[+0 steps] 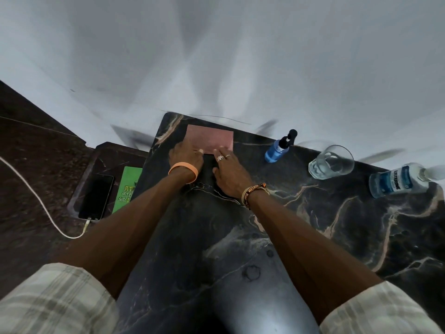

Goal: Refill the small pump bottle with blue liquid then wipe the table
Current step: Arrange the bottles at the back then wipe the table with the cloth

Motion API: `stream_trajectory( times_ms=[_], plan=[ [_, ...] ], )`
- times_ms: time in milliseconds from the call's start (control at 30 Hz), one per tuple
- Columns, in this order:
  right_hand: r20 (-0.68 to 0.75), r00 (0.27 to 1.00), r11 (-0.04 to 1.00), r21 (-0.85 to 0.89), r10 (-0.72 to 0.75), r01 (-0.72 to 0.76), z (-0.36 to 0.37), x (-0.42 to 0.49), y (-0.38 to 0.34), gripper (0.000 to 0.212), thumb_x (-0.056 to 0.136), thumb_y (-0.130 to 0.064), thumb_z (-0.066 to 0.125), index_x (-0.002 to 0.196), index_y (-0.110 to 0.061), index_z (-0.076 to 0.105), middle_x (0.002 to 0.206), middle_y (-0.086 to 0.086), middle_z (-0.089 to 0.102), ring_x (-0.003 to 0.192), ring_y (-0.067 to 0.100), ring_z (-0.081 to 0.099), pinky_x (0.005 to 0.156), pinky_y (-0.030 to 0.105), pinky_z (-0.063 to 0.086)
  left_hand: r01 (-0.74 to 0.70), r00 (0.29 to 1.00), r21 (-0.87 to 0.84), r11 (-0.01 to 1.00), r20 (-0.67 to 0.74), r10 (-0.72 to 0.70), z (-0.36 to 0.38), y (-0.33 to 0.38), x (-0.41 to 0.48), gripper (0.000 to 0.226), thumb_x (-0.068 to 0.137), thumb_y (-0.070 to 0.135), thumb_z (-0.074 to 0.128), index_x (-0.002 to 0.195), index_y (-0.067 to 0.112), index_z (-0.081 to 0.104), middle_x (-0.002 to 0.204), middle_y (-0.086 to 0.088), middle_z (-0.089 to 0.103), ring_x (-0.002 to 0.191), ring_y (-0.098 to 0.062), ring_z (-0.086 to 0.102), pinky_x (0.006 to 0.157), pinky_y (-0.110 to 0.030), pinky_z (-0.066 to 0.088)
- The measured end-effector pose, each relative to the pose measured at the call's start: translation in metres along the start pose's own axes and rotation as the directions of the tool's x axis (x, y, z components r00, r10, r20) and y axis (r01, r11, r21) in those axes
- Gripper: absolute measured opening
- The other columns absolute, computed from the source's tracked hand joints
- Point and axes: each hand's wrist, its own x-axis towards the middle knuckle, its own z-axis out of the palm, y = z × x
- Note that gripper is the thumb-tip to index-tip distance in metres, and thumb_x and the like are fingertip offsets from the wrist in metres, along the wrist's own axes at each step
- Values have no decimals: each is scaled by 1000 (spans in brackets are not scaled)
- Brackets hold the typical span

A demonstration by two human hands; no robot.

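A pink cloth (210, 138) lies flat at the far left corner of the dark marble table (313, 225). My left hand (186, 155) touches the cloth's near left edge with its fingertips. My right hand (230, 173) rests its straight fingers on the near right edge. The small pump bottle (277, 150), holding blue liquid and topped with a black pump, stands to the right of the cloth. Farther right a large mouthwash bottle (399, 180) with a blue label stands near the table's right edge.
A clear drinking glass (331, 162) stands between the two bottles. On a lower dark ledge at the left lie a black phone (97, 196) with a white charging cable (36, 198) and a green book (127, 185). A white wall rises behind the table.
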Motion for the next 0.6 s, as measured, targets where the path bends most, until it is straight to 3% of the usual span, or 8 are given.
stream_trajectory(
  times_ms=[167, 233, 367, 467, 600],
  plan=[
    [46, 999, 999, -46, 3, -1, 12, 11, 1, 59, 102, -15, 44, 156, -7, 21, 164, 10, 17, 152, 26, 12, 121, 47, 21, 216, 976, -136, 967, 18, -216, 3, -3, 13, 71, 88, 49, 57, 142, 9, 34, 144, -20, 39, 133, -39, 34, 108, -50, 30],
    [25, 1000, 998, -70, -2, 4, 13, 12, 4, 60, 100, -15, 45, 156, -11, 23, 162, 9, 22, 151, 26, 16, 122, 48, 18, 288, 958, -189, 939, 65, -281, 4, -4, 22, 76, 84, 55, 61, 139, 7, 39, 142, -19, 43, 131, -39, 38, 108, -51, 33],
    [-1, 1000, 998, -67, -11, 11, 10, 13, 7, 58, 97, -17, 48, 153, -14, 30, 156, 10, 35, 144, 28, 31, 118, 50, 23, 352, 936, -331, 875, 110, -335, 4, -6, 31, 62, 81, 45, 69, 128, 7, 55, 130, -18, 56, 117, -36, 54, 101, -46, 44],
    [-2, 1000, 996, -88, -5, 5, 12, 6, 9, 61, 96, -27, 55, 151, -14, 32, 150, 12, 43, 137, 30, 41, 112, 48, 32, 290, 954, -464, 837, 73, -290, 4, -2, 22, 39, 83, 28, 69, 117, 9, 61, 118, -13, 64, 106, -29, 60, 92, -35, 48],
    [-131, 991, 996, -83, -25, 15, 15, -17, 6, 85, 86, -43, 68, 154, -16, 25, 148, 13, 43, 135, 32, 39, 111, 47, 31, 278, 961, -728, 627, 217, -174, -1, 3, -7, 26, 84, 11, 68, 107, 12, 57, 110, -13, 65, 92, -26, 66, 74, -37, 59]
  ],
)
